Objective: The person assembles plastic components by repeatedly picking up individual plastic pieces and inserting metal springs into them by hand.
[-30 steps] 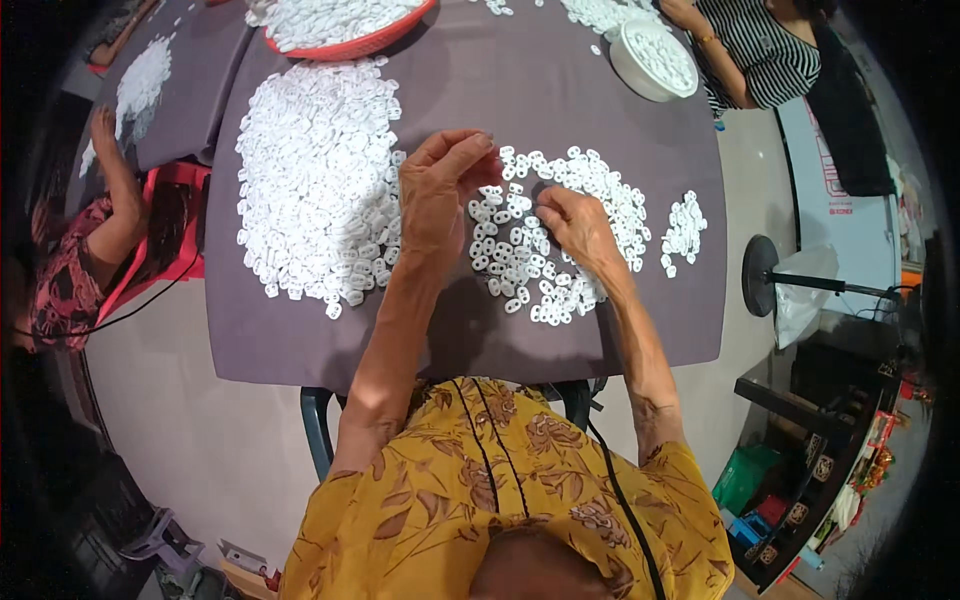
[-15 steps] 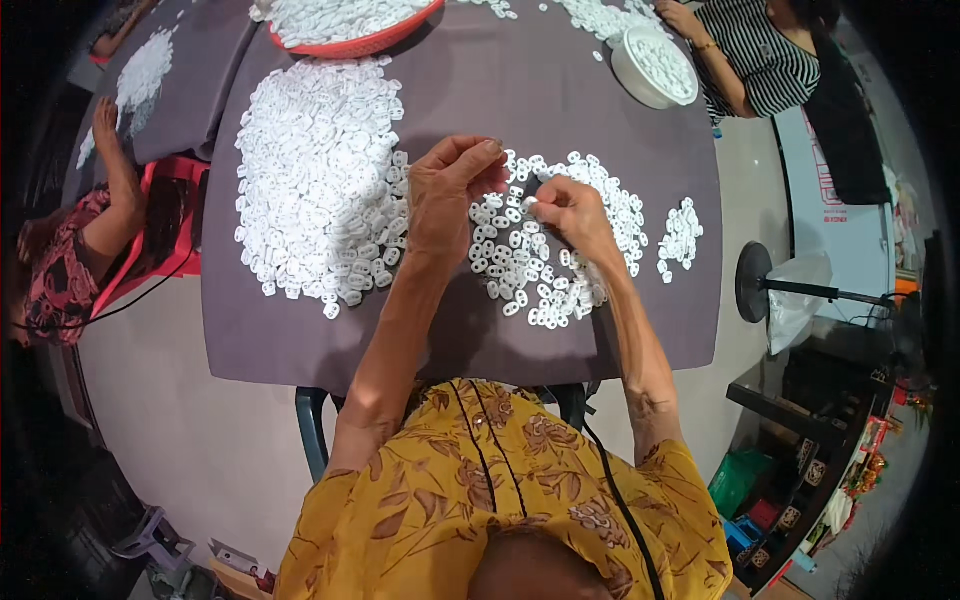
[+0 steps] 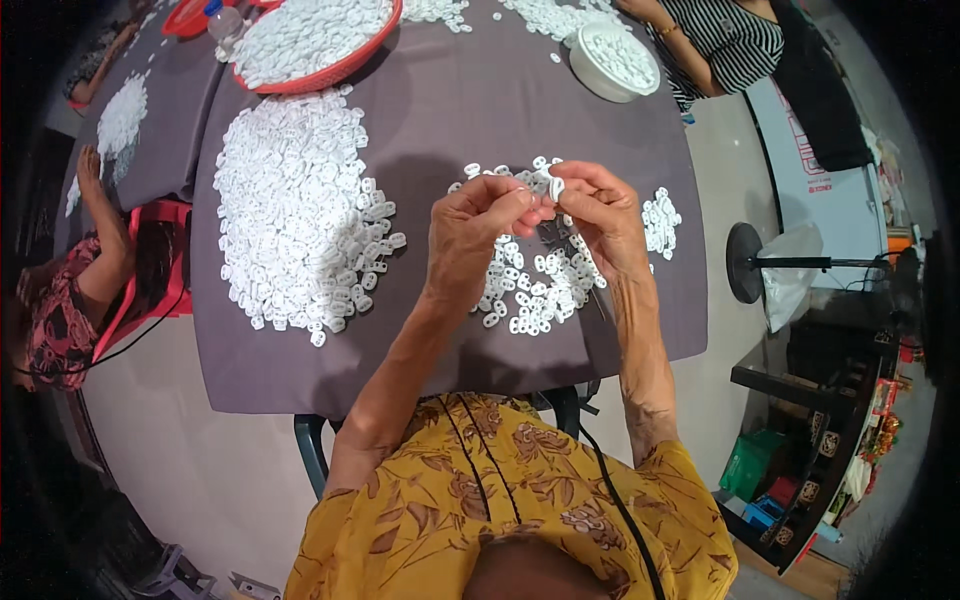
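Both hands are raised close together over a loose spread of small white oval plastic pieces (image 3: 540, 305) with two holes each. My right hand (image 3: 610, 225) pinches one white plastic piece (image 3: 556, 190) between thumb and fingers. Close beside it, the thumb and fingers of my left hand (image 3: 463, 235) are pressed together, and what they hold is too small to make out. To the left of my left hand lies a large heap of the same white pieces (image 3: 285, 215). A smaller cluster of white pieces (image 3: 660, 222) sits right of my right hand.
A red basket (image 3: 320, 84) full of white pieces stands at the far left of the table, a white tub (image 3: 605, 90) at the far right. A person in a striped top (image 3: 735, 45) sits far right; another person's arm (image 3: 115, 215) reaches over a table at left. A black stand (image 3: 742, 262) stands at right.
My right hand has lifted the white piece from the spread and turned it upward. My hands have come together, fingertips nearly meeting. The view has shifted, showing more of the red basket.
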Demonstrator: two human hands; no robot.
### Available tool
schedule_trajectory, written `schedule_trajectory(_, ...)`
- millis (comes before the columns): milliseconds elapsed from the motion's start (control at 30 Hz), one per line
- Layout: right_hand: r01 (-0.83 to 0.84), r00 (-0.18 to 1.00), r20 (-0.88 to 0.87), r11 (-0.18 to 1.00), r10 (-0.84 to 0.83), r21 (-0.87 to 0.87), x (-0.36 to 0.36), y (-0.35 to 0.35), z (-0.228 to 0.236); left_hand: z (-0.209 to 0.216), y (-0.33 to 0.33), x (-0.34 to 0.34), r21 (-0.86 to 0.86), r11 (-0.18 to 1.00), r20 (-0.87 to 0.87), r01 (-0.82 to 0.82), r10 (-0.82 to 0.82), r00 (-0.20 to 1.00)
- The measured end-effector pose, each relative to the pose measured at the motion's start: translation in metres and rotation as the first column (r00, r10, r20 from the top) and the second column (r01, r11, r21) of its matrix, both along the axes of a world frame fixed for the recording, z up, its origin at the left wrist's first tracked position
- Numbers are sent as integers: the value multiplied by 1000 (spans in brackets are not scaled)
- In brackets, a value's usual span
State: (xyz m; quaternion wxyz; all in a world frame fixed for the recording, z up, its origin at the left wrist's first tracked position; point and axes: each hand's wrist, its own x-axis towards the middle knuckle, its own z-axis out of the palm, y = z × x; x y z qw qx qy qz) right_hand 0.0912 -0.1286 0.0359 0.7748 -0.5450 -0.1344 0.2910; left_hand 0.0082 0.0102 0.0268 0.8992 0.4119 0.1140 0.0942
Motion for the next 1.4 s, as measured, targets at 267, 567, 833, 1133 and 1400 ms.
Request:
schedule_trajectory(267, 40, 987, 156, 999, -34, -36, -7, 2, 13, 6, -4, 0, 85, 996, -25, 5, -3, 1000)
schedule_trajectory(567, 126, 957, 279, 978, -76, -167, -17, 8, 25, 7, -3, -2, 102, 995, 9, -20, 19, 1000)
schedule_trajectory(833, 143, 816, 567, 913, 109, -383, -15, 3, 26, 2, -6, -2, 70, 993, 37, -97, 94, 995)
schedule_trajectory(1133, 101, 699, 679, 908, 226, -407, -5, -2, 22, 2, -4, -2, -85, 996, 29, -12, 15, 999)
schedule_trajectory(1400, 44, 931, 362, 970, 47, -238, -5, 1, 17, 1, -9, 0, -33, 999, 33, -16, 17, 999)
